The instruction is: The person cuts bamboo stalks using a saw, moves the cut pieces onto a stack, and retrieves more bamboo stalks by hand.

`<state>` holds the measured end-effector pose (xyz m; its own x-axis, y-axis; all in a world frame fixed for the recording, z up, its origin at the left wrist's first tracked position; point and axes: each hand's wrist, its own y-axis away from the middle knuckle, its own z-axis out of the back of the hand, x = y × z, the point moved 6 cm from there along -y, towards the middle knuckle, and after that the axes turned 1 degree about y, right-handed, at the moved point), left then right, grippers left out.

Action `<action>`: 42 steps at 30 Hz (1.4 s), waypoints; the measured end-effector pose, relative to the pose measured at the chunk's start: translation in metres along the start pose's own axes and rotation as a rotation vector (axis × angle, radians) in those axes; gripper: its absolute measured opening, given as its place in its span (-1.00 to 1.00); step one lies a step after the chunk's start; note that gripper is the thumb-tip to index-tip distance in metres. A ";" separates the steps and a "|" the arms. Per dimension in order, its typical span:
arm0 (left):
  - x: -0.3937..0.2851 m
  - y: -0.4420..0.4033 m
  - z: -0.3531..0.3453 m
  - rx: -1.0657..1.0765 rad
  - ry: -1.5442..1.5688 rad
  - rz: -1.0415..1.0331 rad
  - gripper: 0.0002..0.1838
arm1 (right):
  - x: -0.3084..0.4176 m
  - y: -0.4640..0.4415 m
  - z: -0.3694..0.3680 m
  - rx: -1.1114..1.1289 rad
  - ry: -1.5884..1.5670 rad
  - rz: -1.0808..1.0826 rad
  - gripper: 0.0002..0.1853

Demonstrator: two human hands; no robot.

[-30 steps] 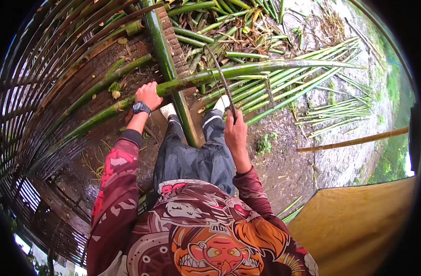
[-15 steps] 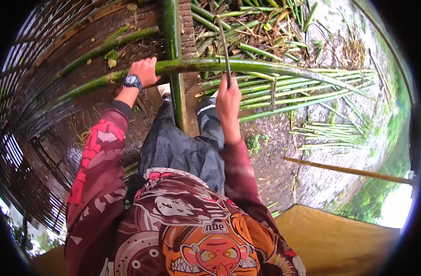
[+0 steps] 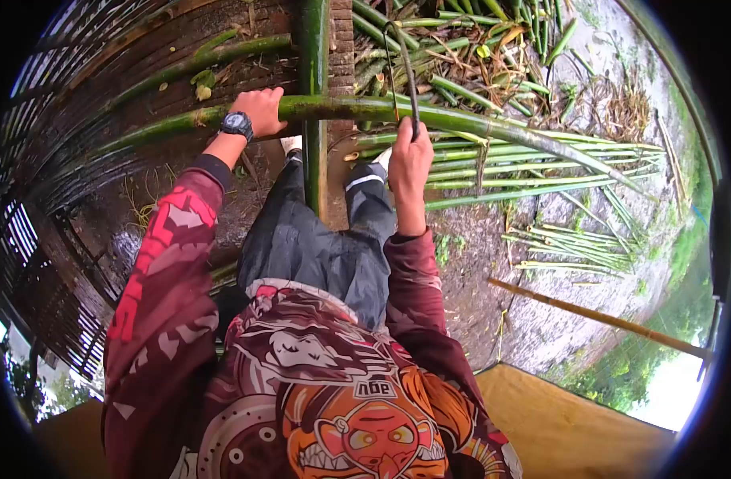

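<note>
A long green bamboo pole [image 3: 357, 108] lies across an upright-running thick bamboo support [image 3: 314, 64]. My left hand [image 3: 259, 112], with a watch on the wrist, is wrapped round the pole just left of the support. My right hand [image 3: 411, 156] grips the dark handle of a bow saw [image 3: 407, 60], whose curved frame reaches up past the pole. The thin blade crosses the pole right of the support; whether it has cut in cannot be made out.
Cut green bamboo lengths [image 3: 509, 153] lie on the wet ground at right, with a smaller bundle [image 3: 577, 247] below them. A brown pole [image 3: 597, 313] and a tan tarp [image 3: 557, 407] are at lower right. Bamboo slats [image 3: 54, 104] curve along the left.
The view has shifted, so the pole and support appear further right and higher. The saw has moved right along the pole, clear of its earlier slanted position, and stands more upright. Both hands keep their grips.
</note>
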<state>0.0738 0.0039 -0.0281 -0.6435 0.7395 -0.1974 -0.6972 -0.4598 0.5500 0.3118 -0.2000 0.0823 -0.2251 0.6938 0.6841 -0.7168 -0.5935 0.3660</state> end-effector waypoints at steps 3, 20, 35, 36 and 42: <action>-0.004 0.006 0.001 -0.129 0.011 -0.007 -0.30 | 0.009 0.050 0.030 -0.061 0.075 0.120 -0.64; -0.006 0.008 0.003 -0.081 0.035 -0.019 -0.33 | 0.028 0.148 0.098 0.070 0.034 -0.371 -0.65; -0.002 0.005 0.007 -0.050 0.033 -0.003 -0.35 | 0.013 0.113 0.075 0.010 -0.031 -0.216 -0.67; 0.005 -0.003 0.016 -0.130 0.041 -0.011 -0.33 | 0.006 0.097 0.062 0.010 0.015 -0.155 -0.67; -0.003 0.007 0.011 -0.070 0.051 0.003 -0.40 | 0.004 0.097 0.053 -0.014 0.028 -0.192 -0.64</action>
<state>0.0742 0.0037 -0.0151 -0.6599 0.7127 -0.2379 -0.7143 -0.4970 0.4927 0.2763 -0.2765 0.1542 -0.1019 0.8050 0.5845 -0.7577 -0.4435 0.4788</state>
